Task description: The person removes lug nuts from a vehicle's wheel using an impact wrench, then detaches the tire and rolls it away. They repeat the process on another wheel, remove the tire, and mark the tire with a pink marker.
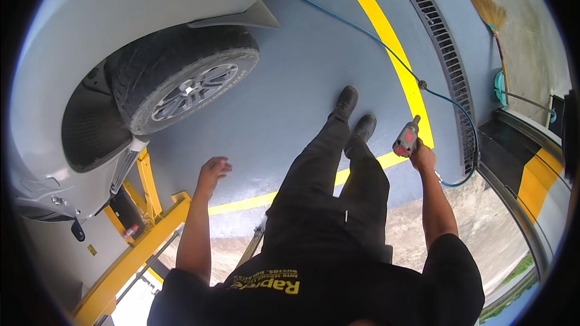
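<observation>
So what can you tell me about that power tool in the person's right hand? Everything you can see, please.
The power tool has a stubby grey body with red patches and a narrower, dark nose; its casing looks hard, metal or plastic. The right hand grips it, hiding most of the handle. The nose points away from the person and slightly right. A blue-green hose curls round to near the wrist, but any join is hidden. Whether it is running can't be told.

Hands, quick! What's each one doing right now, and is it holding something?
Left hand: open, fingers loosely bent, nothing seen in it.
Right hand: closed, holding the grey-and-red impact wrench by its handle.
</observation>
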`<state>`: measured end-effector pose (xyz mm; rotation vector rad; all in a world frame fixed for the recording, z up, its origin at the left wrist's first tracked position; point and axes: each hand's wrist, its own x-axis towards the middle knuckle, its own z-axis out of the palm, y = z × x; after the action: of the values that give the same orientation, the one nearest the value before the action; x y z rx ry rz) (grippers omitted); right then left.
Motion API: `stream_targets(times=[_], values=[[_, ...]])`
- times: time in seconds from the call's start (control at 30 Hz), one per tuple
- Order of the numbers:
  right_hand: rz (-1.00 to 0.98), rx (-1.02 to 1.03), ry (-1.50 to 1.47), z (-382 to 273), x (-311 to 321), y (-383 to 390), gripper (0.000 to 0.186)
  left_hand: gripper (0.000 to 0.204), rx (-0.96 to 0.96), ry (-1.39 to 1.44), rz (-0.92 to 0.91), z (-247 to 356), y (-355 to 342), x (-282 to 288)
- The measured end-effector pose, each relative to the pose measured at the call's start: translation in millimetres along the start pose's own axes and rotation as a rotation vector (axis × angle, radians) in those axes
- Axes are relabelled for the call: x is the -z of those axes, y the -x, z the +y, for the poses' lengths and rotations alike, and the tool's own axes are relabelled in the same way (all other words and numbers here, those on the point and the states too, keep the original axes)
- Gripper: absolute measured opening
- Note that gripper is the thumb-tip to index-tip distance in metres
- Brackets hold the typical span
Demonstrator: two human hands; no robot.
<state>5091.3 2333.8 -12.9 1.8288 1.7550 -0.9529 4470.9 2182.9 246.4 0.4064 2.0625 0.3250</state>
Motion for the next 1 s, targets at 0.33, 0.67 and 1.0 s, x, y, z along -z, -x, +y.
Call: stream_targets(times=[0.33,0.67,1.0], values=[[0.278,-0.023,-0.154,-38,-429,-644,0.073,0.033,0.627,-0.115,0.112,-249,-333,-185],[0.363,0.077,-0.316,-221,-681,-818,0.063,0.036,0.622,0.023,0.066,-452,-646,-85],[0.393,0.474,-0.419,-703,-611,-505,0.049,0.057,-0.212,0.327,0.217,-400,-721,359]])
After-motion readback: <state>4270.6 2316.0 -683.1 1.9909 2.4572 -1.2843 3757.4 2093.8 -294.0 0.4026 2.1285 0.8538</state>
